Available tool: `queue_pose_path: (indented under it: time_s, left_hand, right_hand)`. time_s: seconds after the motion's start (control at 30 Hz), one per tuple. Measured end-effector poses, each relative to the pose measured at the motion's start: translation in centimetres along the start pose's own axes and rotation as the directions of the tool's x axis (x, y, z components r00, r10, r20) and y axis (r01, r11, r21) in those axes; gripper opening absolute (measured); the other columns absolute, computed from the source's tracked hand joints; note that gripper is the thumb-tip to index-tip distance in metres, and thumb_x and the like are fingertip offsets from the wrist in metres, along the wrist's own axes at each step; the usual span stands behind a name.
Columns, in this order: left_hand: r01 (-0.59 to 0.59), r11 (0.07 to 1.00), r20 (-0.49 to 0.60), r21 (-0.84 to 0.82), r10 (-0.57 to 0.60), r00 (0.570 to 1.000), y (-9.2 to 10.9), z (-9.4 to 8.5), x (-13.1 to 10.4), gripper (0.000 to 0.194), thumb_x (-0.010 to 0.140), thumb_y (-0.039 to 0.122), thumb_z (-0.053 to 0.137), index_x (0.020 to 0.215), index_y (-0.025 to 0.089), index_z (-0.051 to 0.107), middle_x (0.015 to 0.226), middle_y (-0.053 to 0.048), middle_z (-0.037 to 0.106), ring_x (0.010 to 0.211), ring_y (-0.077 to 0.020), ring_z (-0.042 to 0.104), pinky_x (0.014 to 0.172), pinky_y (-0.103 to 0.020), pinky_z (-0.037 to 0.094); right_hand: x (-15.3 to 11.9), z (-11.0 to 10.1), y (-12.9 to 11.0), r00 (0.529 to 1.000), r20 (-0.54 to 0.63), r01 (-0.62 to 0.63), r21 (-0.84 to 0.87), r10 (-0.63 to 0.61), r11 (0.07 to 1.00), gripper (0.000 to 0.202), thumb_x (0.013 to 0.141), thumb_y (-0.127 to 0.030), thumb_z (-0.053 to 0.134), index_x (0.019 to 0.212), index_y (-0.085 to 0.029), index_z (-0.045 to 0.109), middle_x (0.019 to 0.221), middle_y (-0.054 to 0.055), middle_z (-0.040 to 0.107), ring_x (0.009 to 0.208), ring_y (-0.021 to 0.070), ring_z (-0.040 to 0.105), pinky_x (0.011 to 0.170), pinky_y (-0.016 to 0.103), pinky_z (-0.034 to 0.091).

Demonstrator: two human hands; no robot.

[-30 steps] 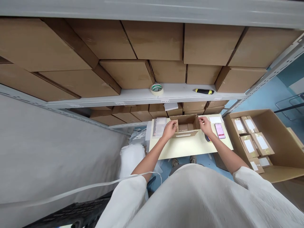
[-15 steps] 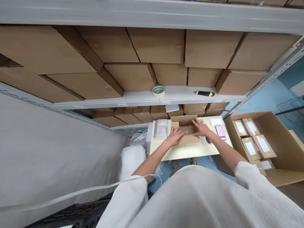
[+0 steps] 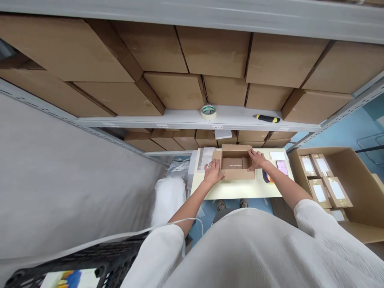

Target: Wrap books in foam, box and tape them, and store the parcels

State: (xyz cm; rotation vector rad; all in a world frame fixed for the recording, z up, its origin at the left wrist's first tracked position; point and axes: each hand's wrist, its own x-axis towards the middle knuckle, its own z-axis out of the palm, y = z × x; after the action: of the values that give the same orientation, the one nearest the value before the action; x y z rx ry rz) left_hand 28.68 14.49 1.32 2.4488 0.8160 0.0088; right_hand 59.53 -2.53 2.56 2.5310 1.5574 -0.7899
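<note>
At the far left of the table (image 3: 237,193), plastic packets (image 3: 207,157) lie at about ten o'clock from the left hand (image 3: 213,173). That hand is half open, its fingers bent and spread over the left flap at the open carton's nine o'clock side; whether it pinches the flap cannot be told. The open carton (image 3: 237,174) sits upright on the table, between both hands. At its three o'clock, the right hand (image 3: 256,159) spans the right edge, thumb and fingers well parted, touching the cardboard. Past it, at four o'clock, is a blue-and-orange object (image 3: 268,177); a phone (image 3: 282,167) lies at three.
</note>
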Motion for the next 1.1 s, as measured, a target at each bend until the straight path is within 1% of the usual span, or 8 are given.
queue_pose_path:
  time_s: [0.13,0.27,0.5,0.73,0.87,0.97,1.03,1.1]
  left_hand:
    - [0.037,0.955,0.099,-0.293,-0.008,0.995,-0.9,1.2,0.6,0.104,0.082,0.033,0.082,0.171,0.018,0.031,0.171,-0.025,0.044,0.156,-0.0406,0.049,0.126,-0.052,0.042]
    - [0.069,0.901,0.085,-0.427,-0.036,0.996,-1.0,1.9,0.3,0.105,0.084,0.029,0.079,0.173,0.021,0.024,0.163,-0.022,0.056,0.147,-0.0369,0.060,0.118,-0.049,0.051]
    - [0.050,0.837,0.019,-0.545,-0.047,0.999,-2.9,1.7,-0.1,0.080,0.096,0.038,0.070,0.166,0.022,0.035,0.163,-0.020,0.056,0.143,-0.0322,0.063,0.118,-0.049,0.052]
    - [0.097,0.803,-0.111,-0.588,-0.199,0.974,-7.9,0.2,1.3,0.048,0.101,0.027,0.054,0.149,0.021,0.054,0.147,-0.015,0.068,0.128,-0.0247,0.070,0.115,-0.043,0.053]
    - [0.295,0.819,-0.161,-0.493,-0.419,0.894,-12.4,-0.8,2.5,0.055,0.095,0.028,0.064,0.149,0.020,0.054,0.153,-0.019,0.062,0.147,-0.0317,0.057,0.124,-0.047,0.044]
    - [0.542,0.719,-0.102,-0.435,-0.638,0.764,-15.8,-0.9,3.4,0.077,0.087,0.037,0.077,0.155,0.017,0.046,0.157,-0.025,0.056,0.151,-0.0425,0.051,0.123,-0.055,0.043]
    - [0.634,0.653,-0.052,-0.414,-0.712,0.700,-17.7,-0.6,4.1,0.087,0.086,0.041,0.080,0.159,0.016,0.040,0.157,-0.027,0.055,0.149,-0.0454,0.052,0.120,-0.058,0.044]
    - [0.644,0.659,-0.009,-0.389,-0.702,0.712,-19.2,-0.1,4.6,0.091,0.086,0.045,0.079,0.160,0.015,0.037,0.151,-0.028,0.059,0.143,-0.0461,0.057,0.115,-0.059,0.047]
  right_hand:
    - [0.6,-0.1,0.0,1.000,0.015,-0.007,-0.021,0.007,1.000,0.145,0.054,-0.074,0.095,0.173,-0.034,0.023,0.182,0.018,0.017,0.156,0.0523,0.034,0.125,0.068,0.030]
    - [0.5,-0.6,-0.3,0.999,0.032,-0.016,-0.048,0.017,0.999,0.144,0.053,-0.072,0.096,0.172,-0.032,0.026,0.181,0.019,0.020,0.154,0.0513,0.037,0.124,0.066,0.033]
    - [-0.1,-1.1,-0.6,0.998,0.041,-0.041,-0.103,0.046,0.994,0.140,0.057,-0.071,0.094,0.173,-0.034,0.025,0.183,0.016,0.021,0.154,0.0517,0.039,0.124,0.065,0.035]
    - [-0.5,-1.4,-1.0,0.994,0.052,-0.086,-0.111,0.092,0.990,0.146,0.057,-0.069,0.094,0.176,-0.033,0.017,0.184,0.014,0.020,0.153,0.0531,0.039,0.124,0.066,0.035]
    - [-0.8,-1.3,-0.9,0.995,0.038,-0.090,-0.093,0.094,0.992,0.146,0.058,-0.071,0.092,0.177,-0.035,0.016,0.184,0.012,0.020,0.154,0.0529,0.037,0.124,0.066,0.034]
    - [-1.0,-1.3,-0.9,0.994,0.036,-0.094,-0.103,0.098,0.990,0.147,0.060,-0.074,0.090,0.178,-0.035,0.013,0.185,0.012,0.018,0.154,0.0528,0.035,0.125,0.066,0.034]
    - [-1.2,-1.4,-1.0,0.994,0.046,-0.097,-0.121,0.103,0.988,0.146,0.062,-0.074,0.089,0.178,-0.034,0.010,0.185,0.011,0.016,0.154,0.0523,0.036,0.125,0.066,0.034]
    - [-1.4,-1.7,-1.2,0.992,0.056,-0.102,-0.132,0.110,0.986,0.146,0.063,-0.074,0.089,0.178,-0.034,0.009,0.186,0.010,0.014,0.153,0.0520,0.036,0.124,0.066,0.035]
